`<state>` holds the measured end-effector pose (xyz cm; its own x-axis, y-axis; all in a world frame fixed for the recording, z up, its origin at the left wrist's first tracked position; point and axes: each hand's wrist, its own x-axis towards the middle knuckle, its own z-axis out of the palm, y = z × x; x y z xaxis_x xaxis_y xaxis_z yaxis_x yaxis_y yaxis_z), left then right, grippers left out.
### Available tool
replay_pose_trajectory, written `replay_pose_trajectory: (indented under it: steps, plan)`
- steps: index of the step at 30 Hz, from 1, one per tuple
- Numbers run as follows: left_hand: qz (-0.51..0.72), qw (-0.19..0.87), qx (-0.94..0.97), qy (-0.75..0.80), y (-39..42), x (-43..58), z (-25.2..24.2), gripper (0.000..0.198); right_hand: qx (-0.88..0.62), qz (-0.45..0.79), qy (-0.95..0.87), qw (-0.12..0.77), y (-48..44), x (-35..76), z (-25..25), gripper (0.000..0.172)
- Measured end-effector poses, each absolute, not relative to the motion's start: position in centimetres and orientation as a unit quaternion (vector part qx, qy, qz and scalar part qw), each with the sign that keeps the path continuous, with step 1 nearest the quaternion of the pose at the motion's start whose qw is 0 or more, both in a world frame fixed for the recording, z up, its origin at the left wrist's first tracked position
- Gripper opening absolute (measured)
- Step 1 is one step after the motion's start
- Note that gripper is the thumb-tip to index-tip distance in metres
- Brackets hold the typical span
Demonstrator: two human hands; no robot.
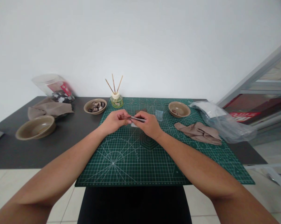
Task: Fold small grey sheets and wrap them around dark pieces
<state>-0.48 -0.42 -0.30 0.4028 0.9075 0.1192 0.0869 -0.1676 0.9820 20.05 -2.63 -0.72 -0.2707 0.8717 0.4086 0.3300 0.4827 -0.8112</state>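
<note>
Over the middle of the green cutting mat [128, 168], both hands meet at a thin, flat greyish piece [138, 119] seen nearly edge-on. My right hand [151, 125] is closed on it, thumb below and fingers above. The fingertips of my left hand [114, 121] pinch at its left end; what exactly they grip there is partly hidden. Just below the fingers shows a small whitish item [133, 125], mostly covered. To the right of my right hand, a small pale-blue translucent packet [159, 115] lies on the mat.
A bowl of small dark and tan pieces [95, 106] and a reed diffuser [116, 100] stand behind my left hand. Further left are another bowl [35, 128], brown cloth [50, 109] and a tipped jar [53, 87]. A bowl [179, 109], cloth [199, 132] and plastic bag [224, 119] lie right.
</note>
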Motion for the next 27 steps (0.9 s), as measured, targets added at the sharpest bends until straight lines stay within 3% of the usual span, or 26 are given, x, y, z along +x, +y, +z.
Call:
replay_pose_trajectory:
  steps: [27]
  plan:
    - [0.379, 0.542, 0.650, 0.375, -0.23, -0.87, -0.76, 0.031, -0.433, 0.313, -0.748, 0.394, -2.40, 20.13, -0.85, 0.020]
